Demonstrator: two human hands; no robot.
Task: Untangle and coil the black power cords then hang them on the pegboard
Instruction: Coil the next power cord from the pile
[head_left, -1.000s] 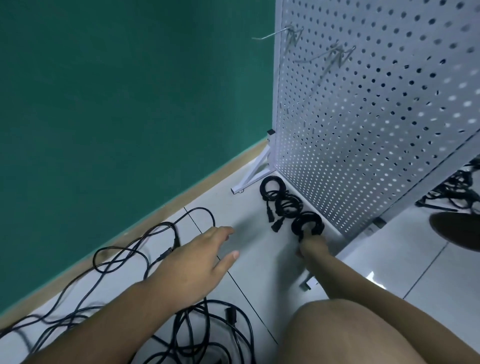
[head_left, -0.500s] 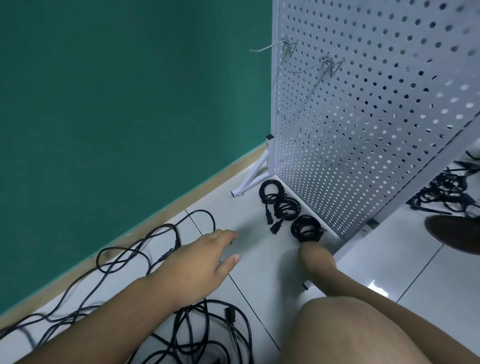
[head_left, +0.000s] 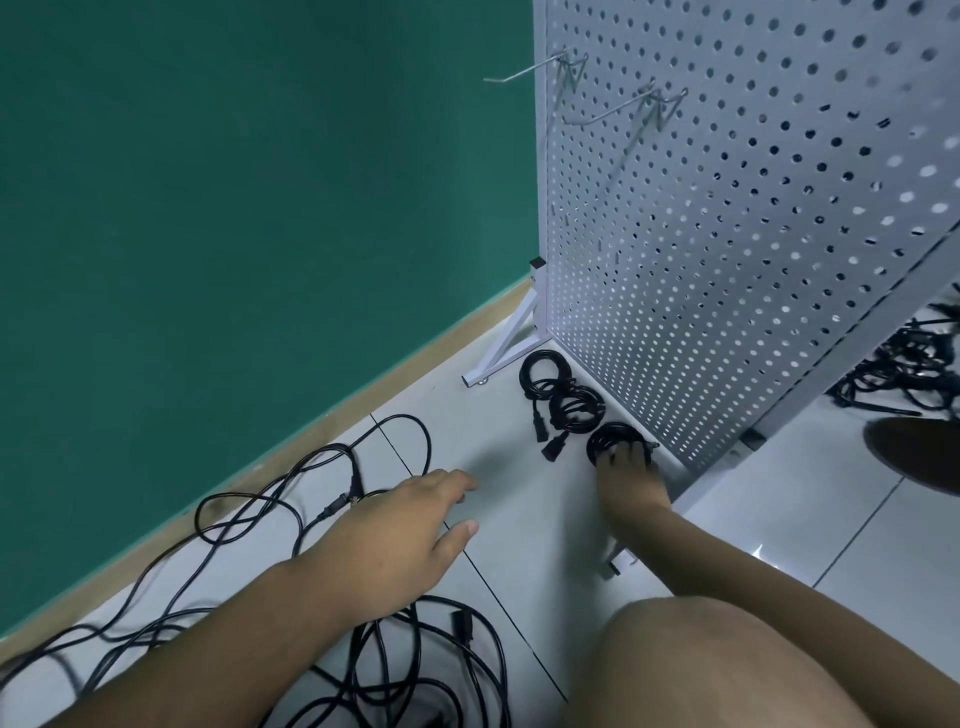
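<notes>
Three coiled black cords lie in a row on the floor tiles at the foot of the white pegboard (head_left: 727, 260): a far coil (head_left: 543, 371), a middle coil (head_left: 574, 410) and a near coil (head_left: 610, 439). My right hand (head_left: 626, 478) reaches to the near coil, its fingertips curled over the coil's near edge. My left hand (head_left: 400, 535) hovers above the floor with fingers spread and nothing in it. Loose tangled black cords (head_left: 415, 675) sprawl under my left forearm, and more loops (head_left: 311, 478) run along the wall. Two bare metal hooks (head_left: 524, 70) (head_left: 608, 111) stick out of the pegboard high up.
A green wall with a wooden baseboard (head_left: 363, 405) runs on the left. The pegboard's white foot brace (head_left: 498, 358) stands beside the far coil. Another pile of black cords (head_left: 909, 374) lies behind the board at right, near a dark shoe (head_left: 914, 457). My bare knee (head_left: 701, 665) fills the lower right.
My right hand drew back off the near coil half a second ago and has now reached forward onto it again. My left hand stays spread over the floor.
</notes>
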